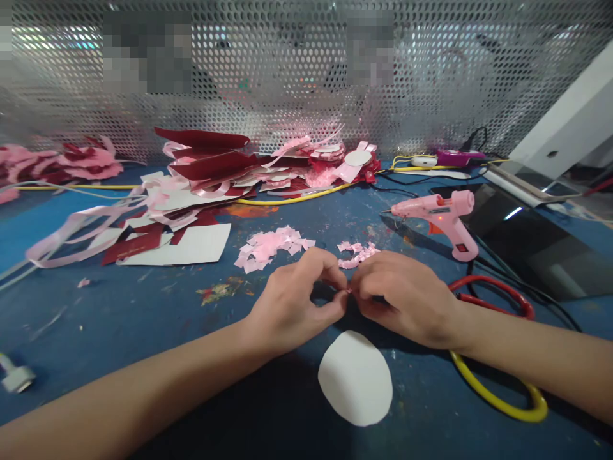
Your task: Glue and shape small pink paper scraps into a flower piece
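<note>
My left hand (301, 300) and my right hand (402, 297) meet fingertip to fingertip over the table. Both are closed in a pinch on a tiny pink ribbon piece (349, 291), mostly hidden by the fingers. Just below them lies a white paper circle (355, 378), flat on the blue tabletop. Beyond my left hand is a loose heap of pink ribbon squares (272, 246). A smaller pile of folded pink pieces (357, 252) sits right behind my fingertips. To the right, a pink hot glue gun (438, 214) stands with its nozzle pointing left and a small orange light on.
Dark red and white paper scraps (177, 246) with pink ribbon spread across the back left. A perforated metal panel (287, 76) closes off the rear. Red and yellow cable (507, 409) loops under my right forearm. A dark glass panel (541, 236) lies at right.
</note>
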Tool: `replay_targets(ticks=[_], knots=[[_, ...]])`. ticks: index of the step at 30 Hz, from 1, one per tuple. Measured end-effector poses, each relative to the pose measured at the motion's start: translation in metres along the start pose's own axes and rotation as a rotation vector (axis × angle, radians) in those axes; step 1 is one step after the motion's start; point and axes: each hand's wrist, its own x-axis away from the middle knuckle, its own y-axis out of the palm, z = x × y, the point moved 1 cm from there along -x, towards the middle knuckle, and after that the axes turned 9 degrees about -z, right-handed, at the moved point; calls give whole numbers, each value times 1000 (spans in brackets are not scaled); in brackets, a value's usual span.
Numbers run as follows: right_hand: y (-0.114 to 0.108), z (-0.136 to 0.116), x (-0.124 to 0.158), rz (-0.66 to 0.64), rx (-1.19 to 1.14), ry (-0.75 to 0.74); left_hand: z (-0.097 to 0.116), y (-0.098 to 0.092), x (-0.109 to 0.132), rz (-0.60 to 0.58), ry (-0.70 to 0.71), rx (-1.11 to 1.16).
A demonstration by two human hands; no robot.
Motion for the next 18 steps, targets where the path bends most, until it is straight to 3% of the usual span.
replay_targets(ticks=[9,15,18], knots=[[-11,-12,-6,32,336,-189,4,-2,-1,9,-37,-22],[-5,-4,-1,122,253,-54,-1,-1,-6,-3,-110,65],[-2,0,0,138,194,63,-2,-1,-7,-64,-61,140]])
